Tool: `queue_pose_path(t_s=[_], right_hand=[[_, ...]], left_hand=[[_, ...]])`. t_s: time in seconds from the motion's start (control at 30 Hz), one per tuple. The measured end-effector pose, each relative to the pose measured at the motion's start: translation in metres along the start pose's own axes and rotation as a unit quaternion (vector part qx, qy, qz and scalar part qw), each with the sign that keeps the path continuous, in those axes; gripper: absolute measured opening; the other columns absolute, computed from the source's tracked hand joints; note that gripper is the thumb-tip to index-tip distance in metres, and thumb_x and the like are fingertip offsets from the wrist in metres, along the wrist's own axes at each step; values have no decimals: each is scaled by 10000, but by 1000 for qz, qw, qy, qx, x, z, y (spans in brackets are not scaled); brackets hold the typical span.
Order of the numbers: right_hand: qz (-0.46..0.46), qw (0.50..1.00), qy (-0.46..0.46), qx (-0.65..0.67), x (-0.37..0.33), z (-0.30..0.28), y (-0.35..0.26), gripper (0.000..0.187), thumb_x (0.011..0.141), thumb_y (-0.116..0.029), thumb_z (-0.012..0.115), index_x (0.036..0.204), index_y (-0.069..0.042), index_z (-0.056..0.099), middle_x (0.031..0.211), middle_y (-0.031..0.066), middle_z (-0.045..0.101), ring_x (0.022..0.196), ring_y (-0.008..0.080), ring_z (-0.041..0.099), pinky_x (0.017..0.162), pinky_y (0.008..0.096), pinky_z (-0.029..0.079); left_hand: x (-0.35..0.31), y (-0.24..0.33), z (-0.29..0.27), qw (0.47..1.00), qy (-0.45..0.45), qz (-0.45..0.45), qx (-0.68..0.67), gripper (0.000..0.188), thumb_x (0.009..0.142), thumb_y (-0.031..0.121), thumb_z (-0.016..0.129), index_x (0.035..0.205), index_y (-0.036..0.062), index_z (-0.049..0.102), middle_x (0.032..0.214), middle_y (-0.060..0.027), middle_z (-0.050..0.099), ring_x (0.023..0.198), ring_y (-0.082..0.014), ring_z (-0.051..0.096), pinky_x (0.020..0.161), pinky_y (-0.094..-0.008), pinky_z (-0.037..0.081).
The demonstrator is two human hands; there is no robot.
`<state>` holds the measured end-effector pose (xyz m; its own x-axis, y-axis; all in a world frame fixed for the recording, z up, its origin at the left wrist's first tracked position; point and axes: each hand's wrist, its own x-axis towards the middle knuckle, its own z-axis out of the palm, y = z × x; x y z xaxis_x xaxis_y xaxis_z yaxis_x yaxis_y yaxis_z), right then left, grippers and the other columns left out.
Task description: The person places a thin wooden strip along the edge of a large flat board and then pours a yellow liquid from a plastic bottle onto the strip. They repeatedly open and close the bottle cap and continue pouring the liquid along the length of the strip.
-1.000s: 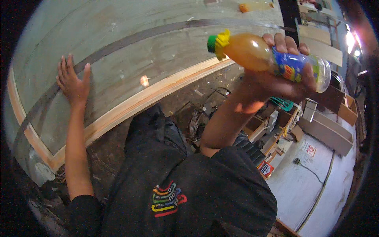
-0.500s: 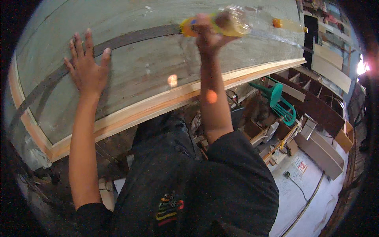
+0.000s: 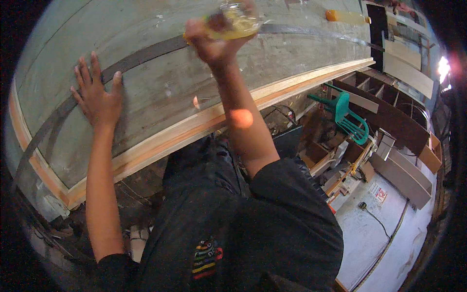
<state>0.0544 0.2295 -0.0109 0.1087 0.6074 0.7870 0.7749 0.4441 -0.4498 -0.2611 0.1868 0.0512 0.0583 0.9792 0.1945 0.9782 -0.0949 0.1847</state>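
Observation:
My left hand [image 3: 99,102] lies flat with fingers spread across a long dark strip [image 3: 146,54] on a grey-green panel [image 3: 160,92]. In my right hand [image 3: 214,45] is a clear plastic bottle [image 3: 238,22] with yellow liquid in it, tipped on its side with its neck end toward the left. Fingers and motion blur hide the neck, so I cannot tell whether it is capped or touches the strip. The bottle is over the middle of the strip.
Pale wooden edging [image 3: 160,143] borders the panel's near and left sides. A second bottle [image 3: 345,17], orange and yellow, lies at the far right of the panel. Beyond the near edge are a green plastic chair [image 3: 345,114], a dark shelf unit [image 3: 394,114] and a cable [image 3: 377,228].
My right hand has moved left along the strip with the bottle. My left hand stays spread on the strip. The whole view has shifted slightly.

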Motion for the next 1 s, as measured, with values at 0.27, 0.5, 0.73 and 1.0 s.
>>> queue_pose_path(t_s=[0.27, 0.5, 0.73, 1.0], right_hand=[[275, 936, 142, 169, 91, -93, 44, 892, 748, -213, 875, 1328, -55, 215, 1193, 113, 410, 988, 216, 496, 847, 362, 508], [-15, 993, 109, 38, 34, 5, -37, 951, 736, -373, 807, 1397, -5, 230, 1272, 173, 427, 1040, 291, 514, 897, 420, 475], [124, 977, 153, 81, 47, -38, -7, 1001, 731, -319, 874, 1393, -16, 186, 1223, 156, 454, 1035, 232, 513, 900, 405, 491], [106, 986, 124, 46, 78, -84, 50, 897, 752, -266, 874, 1336, -60, 225, 1205, 138, 438, 948, 223, 529, 757, 338, 530]], left_hand=[[-5, -2, 1, 1000, 5, -1, -17, 784, 917, 592, 559, 1594, 317, 275, 1670, -65, 221, 1535, -293, 203, 1203, -611, 112], [-2, -1, 0, 1000, 0, -3, 5, 786, 914, 598, 553, 1595, 326, 269, 1669, -62, 225, 1535, -297, 202, 1203, -611, 114], [-1, -1, -1, 1000, -1, 4, 7, 782, 918, 586, 553, 1595, 319, 268, 1668, -62, 226, 1534, -298, 203, 1202, -617, 115], [-3, 1, -4, 1000, -7, -9, -1, 782, 917, 565, 565, 1595, 312, 269, 1667, -53, 231, 1534, -299, 202, 1199, -618, 130]])
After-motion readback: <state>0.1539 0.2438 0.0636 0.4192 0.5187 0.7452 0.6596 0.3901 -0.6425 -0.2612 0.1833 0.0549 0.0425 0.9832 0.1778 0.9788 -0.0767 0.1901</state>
